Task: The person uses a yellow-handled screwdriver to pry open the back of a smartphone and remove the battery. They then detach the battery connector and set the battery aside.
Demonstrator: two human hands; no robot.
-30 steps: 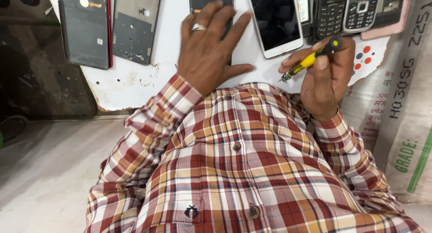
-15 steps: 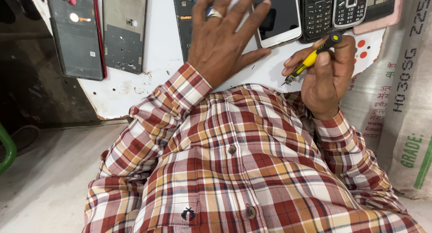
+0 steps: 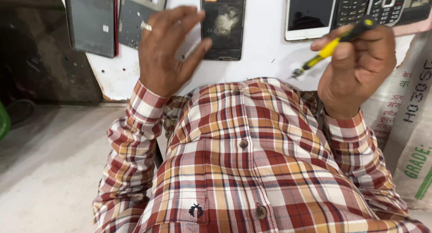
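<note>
left hand [image 3: 168, 48] lifts off the dark opened phone [image 3: 223, 26], fingers loose, empty | right hand [image 3: 355, 64] still pinches the yellow screwdriver [image 3: 330, 46], raised above the white board [image 3: 256, 57] | phone lies uncovered, apart from both hands

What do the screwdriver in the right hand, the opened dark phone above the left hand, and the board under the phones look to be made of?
Screwdriver: glossy yellow and black handle, likely plastic; dark tip, probably metal. Right hand grips it.
Opened phone: dark matte shell, likely plastic, with a scuffed grey patch; left hand hovers beside it.
Board: white, smooth, chipped at the edge, possibly painted or laminated wood.
</note>
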